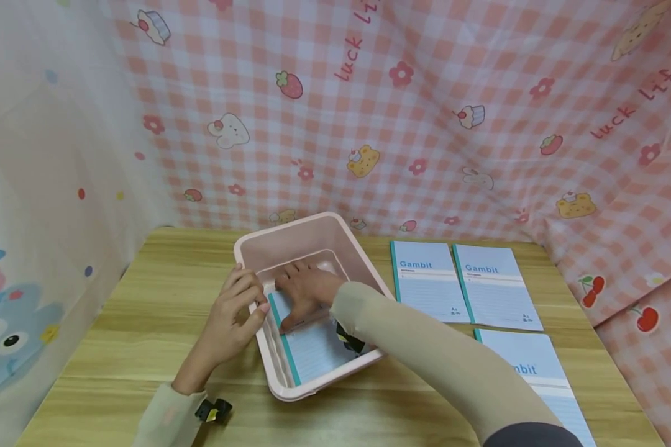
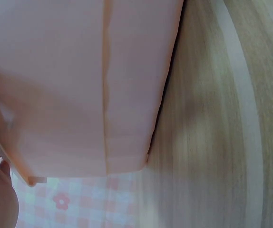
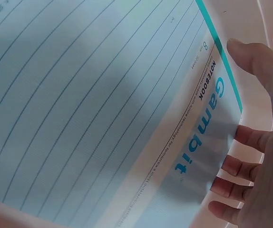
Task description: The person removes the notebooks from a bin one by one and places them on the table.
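A pale pink plastic bin [image 1: 363, 251] stands on the table with a lined, teal-spined Gambit notebook [image 1: 319, 354] lying inside it. Reaching into the bin, my right hand [image 1: 307, 288] is spread over the top end of that notebook. In the right wrist view the notebook [image 3: 103, 104] fills most of the picture; the fingertips [image 3: 231, 166] are right at its top edge and the thumb lies beside the spine. My left hand [image 1: 232, 316] grips the bin's left rim, thumb and fingers bent at it. The left wrist view shows the bin's outer wall [image 2: 65, 85] close up.
Two matching notebooks [image 1: 430, 285] [image 1: 497, 288] lie side by side right of the bin. A third notebook [image 1: 553, 379] lies nearer, partly covered by the right sleeve [image 1: 425, 341]. Behind the wooden table [image 1: 162, 298] hangs a pink checked cloth [image 1: 324, 124].
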A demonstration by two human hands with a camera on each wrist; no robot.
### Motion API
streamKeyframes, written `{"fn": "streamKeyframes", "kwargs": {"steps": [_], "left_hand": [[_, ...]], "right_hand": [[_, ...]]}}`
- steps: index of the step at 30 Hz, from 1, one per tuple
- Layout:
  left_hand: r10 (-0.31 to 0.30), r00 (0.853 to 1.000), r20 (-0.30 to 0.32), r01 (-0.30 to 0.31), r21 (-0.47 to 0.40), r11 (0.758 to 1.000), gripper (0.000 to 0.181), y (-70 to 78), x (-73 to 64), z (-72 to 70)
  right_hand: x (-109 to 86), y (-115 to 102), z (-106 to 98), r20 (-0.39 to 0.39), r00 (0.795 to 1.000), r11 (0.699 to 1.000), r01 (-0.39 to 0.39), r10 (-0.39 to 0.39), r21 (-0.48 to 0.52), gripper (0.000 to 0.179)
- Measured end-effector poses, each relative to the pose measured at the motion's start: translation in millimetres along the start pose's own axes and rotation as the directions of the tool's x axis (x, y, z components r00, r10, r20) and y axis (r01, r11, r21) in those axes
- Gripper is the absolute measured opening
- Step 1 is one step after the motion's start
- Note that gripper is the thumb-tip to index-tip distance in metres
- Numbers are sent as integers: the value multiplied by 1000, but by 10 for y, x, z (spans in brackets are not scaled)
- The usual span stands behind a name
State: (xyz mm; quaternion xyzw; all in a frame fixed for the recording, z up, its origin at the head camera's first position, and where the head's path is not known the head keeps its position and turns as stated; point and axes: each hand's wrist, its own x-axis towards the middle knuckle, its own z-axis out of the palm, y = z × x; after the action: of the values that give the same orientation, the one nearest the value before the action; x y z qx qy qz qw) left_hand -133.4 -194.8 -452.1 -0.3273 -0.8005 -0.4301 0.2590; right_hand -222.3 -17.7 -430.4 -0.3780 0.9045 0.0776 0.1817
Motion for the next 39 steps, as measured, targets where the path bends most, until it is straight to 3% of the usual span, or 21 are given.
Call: {"fn": "streamKeyframes", "kwargs": {"steps": [8, 15, 24, 33, 39], "left_hand": [[11, 1000, -12, -11, 0, 1000, 15, 5, 7, -2], [10, 1000, -13, -9, 5, 1000, 15, 12, 10, -6], [29, 999, -17, -29, -9, 1000, 16, 19, 22, 2], [36, 999, -28, -37, -13, 999, 15, 21, 25, 16], [19, 1000, -18, -19, 2, 1000, 14, 9, 22, 19]], "right_hand": [[31, 7, -11, -37, 999, 999, 7, -6, 48, 100], [38, -6, -51, -77, 997, 999, -2, 5, 42, 86], [-38, -91, -36, -79, 995, 997, -57, 53, -49, 115], [-33, -104, -13, -143, 983, 986, -128, 112, -105, 118], [-17, -76, -42, -140, 981, 987, -147, 136, -72, 102]]}}
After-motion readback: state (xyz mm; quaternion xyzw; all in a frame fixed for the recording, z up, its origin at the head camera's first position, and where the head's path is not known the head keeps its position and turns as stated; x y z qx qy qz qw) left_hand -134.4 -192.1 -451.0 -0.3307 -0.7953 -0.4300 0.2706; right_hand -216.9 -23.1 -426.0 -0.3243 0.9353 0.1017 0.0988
